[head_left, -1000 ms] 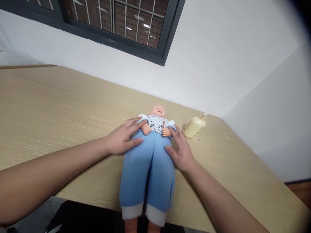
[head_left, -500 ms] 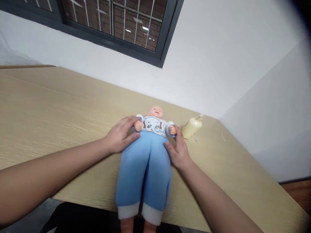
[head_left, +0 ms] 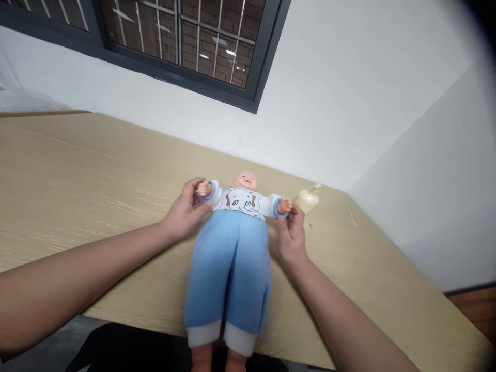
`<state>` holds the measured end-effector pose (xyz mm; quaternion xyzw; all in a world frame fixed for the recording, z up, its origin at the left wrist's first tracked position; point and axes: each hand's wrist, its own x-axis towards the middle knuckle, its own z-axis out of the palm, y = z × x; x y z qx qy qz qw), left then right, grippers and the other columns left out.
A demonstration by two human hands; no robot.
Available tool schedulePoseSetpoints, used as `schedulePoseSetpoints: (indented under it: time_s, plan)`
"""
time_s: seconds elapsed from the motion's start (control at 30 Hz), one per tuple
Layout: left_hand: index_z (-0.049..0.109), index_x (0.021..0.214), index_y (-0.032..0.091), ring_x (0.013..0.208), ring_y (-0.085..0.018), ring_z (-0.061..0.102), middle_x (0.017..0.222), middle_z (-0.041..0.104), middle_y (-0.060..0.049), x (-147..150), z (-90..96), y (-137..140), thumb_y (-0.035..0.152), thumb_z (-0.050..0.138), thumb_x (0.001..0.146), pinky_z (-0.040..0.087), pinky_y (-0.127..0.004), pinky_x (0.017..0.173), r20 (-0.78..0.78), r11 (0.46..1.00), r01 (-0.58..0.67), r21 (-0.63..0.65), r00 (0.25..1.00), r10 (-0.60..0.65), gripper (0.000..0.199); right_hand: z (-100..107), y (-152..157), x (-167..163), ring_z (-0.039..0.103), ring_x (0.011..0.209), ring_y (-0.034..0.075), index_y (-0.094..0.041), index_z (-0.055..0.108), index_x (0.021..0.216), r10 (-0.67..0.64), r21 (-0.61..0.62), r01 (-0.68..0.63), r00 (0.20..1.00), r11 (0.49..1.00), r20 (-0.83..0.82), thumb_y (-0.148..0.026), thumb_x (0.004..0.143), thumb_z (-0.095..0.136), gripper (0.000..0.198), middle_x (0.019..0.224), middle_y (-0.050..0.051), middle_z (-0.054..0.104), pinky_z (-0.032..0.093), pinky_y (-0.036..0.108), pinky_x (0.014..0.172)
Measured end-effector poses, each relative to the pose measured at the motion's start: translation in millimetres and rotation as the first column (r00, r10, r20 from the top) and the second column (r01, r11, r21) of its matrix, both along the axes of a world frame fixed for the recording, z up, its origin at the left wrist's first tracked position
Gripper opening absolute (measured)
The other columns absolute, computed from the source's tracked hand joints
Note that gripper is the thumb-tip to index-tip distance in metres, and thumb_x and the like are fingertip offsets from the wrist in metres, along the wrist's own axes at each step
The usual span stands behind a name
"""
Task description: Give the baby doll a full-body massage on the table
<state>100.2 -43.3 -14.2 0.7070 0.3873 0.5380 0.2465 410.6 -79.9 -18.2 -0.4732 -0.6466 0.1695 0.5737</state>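
A baby doll [head_left: 232, 258] in blue trousers and a white top with an elephant face lies on its back, head toward the wall and feet past the table's near edge. Its arms are spread out to both sides. My left hand [head_left: 188, 211] has its fingers curled around the doll's arm on the left, close to the blue cuff. On the other side my right hand [head_left: 292, 235] grips the doll's other arm at the cuff, thumb below and fingers behind. Both doll hands show above my fingers.
A pale yellow pump bottle [head_left: 309, 199] stands just beyond my right hand. Near it lie a small blue scrap [head_left: 311, 225] and a thin pale strip [head_left: 354, 219] on the wooden table [head_left: 116, 165]. A barred window [head_left: 186, 41] is set in the white wall behind.
Both my hands have moved outward, and the doll's arms have gone from close beside its body to stretched out sideways. The bottle is now partly covered by my right hand.
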Motion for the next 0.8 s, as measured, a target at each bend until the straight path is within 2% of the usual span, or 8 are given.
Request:
schedulePoseSetpoints:
  time_s: [0.07, 0.17, 0.23, 0.33, 0.47, 0.57, 0.7, 0.8]
  plan:
    - [0.027, 0.152, 0.021, 0.137, -0.031, 0.047, 0.152, 0.042, -0.016, 4, 2.0, -10, 0.045, 0.064, 0.090, 0.038, -0.048, 0.115, -0.134, 0.993, 0.083, 0.084, 0.988, -0.071, 0.077, 5, -9, -9, 0.038, 0.146, 0.027, -0.027, 0.034, 0.152, 0.079, 0.022, -0.086, 0.971, 0.996, 0.226, -0.049, 0.097, 0.052, 0.062, 0.158, 0.010, 0.039, 0.033, 0.052, 0.120]
    - [0.031, 0.155, 0.022, 0.148, -0.035, 0.031, 0.161, 0.032, -0.016, 7, 6.5, -18, 0.047, 0.065, 0.089, 0.028, -0.052, 0.120, -0.422, 0.975, 0.156, 0.157, 0.904, -0.077, 0.079, 9, -16, -14, 0.019, 0.154, 0.030, -0.031, 0.029, 0.157, 0.122, -0.007, -0.138, 0.848, 0.990, 0.515, -0.048, 0.098, 0.052, 0.066, 0.167, 0.006, 0.023, 0.020, 0.058, 0.124]
    - [0.030, 0.158, 0.023, 0.151, -0.037, 0.022, 0.165, 0.023, -0.015, 8, 7.8, -19, 0.051, 0.062, 0.090, 0.024, -0.054, 0.121, -0.549, 0.972, 0.170, 0.162, 0.834, -0.054, 0.080, 10, -16, -14, 0.012, 0.156, 0.032, -0.033, 0.025, 0.158, 0.123, -0.028, -0.135, 0.776, 0.991, 0.618, -0.049, 0.097, 0.053, 0.069, 0.169, 0.004, 0.014, 0.018, 0.061, 0.123]
    - [0.028, 0.159, 0.022, 0.152, -0.040, 0.018, 0.166, 0.019, -0.016, 10, 6.1, -18, 0.052, 0.061, 0.090, 0.023, -0.057, 0.121, -0.616, 0.970, 0.166, 0.180, 0.787, -0.021, 0.083, 9, -14, -13, 0.008, 0.156, 0.034, -0.035, 0.023, 0.159, 0.115, -0.042, -0.119, 0.720, 0.992, 0.685, -0.052, 0.096, 0.053, 0.072, 0.170, 0.003, 0.006, 0.019, 0.063, 0.123]
    - [0.031, 0.158, 0.020, 0.151, -0.040, 0.020, 0.165, 0.022, -0.018, 13, 2.6, -18, 0.051, 0.062, 0.090, 0.024, -0.058, 0.120, -0.616, 0.966, 0.154, 0.206, 0.788, 0.006, 0.081, 9, -14, -15, 0.008, 0.156, 0.035, -0.034, 0.024, 0.159, 0.103, -0.041, -0.105, 0.700, 0.994, 0.707, -0.052, 0.095, 0.054, 0.073, 0.170, 0.004, 0.007, 0.020, 0.063, 0.122]
    - [0.035, 0.155, 0.019, 0.150, -0.036, 0.026, 0.163, 0.028, -0.017, 14, 2.6, -19, 0.048, 0.060, 0.091, 0.028, -0.053, 0.120, -0.563, 0.971, 0.098, 0.218, 0.826, 0.043, 0.075, 10, -15, -16, 0.013, 0.155, 0.034, -0.030, 0.027, 0.158, 0.084, -0.024, -0.092, 0.729, 0.995, 0.679, -0.050, 0.095, 0.056, 0.072, 0.169, 0.007, 0.013, 0.021, 0.061, 0.123]
    - [0.036, 0.151, 0.018, 0.143, -0.030, 0.039, 0.153, 0.042, -0.015, 13, 4.4, -15, 0.041, 0.060, 0.090, 0.033, -0.046, 0.118, -0.371, 0.981, -0.044, 0.189, 0.922, 0.113, 0.069, 9, -13, -11, 0.032, 0.149, 0.030, -0.026, 0.034, 0.154, 0.033, 0.036, -0.059, 0.861, 0.998, 0.508, -0.046, 0.094, 0.059, 0.068, 0.162, 0.012, 0.033, 0.031, 0.055, 0.121]
    - [0.039, 0.147, 0.015, 0.136, -0.031, 0.047, 0.146, 0.050, -0.016, 7, 3.8, -4, 0.041, 0.064, 0.085, 0.035, -0.047, 0.115, -0.154, 0.983, -0.173, 0.057, 0.972, 0.179, 0.071, 17, -13, -4, 0.049, 0.137, 0.030, -0.024, 0.035, 0.152, -0.039, 0.098, 0.009, 0.948, 0.995, 0.316, -0.044, 0.093, 0.059, 0.067, 0.150, 0.015, 0.047, 0.041, 0.056, 0.113]
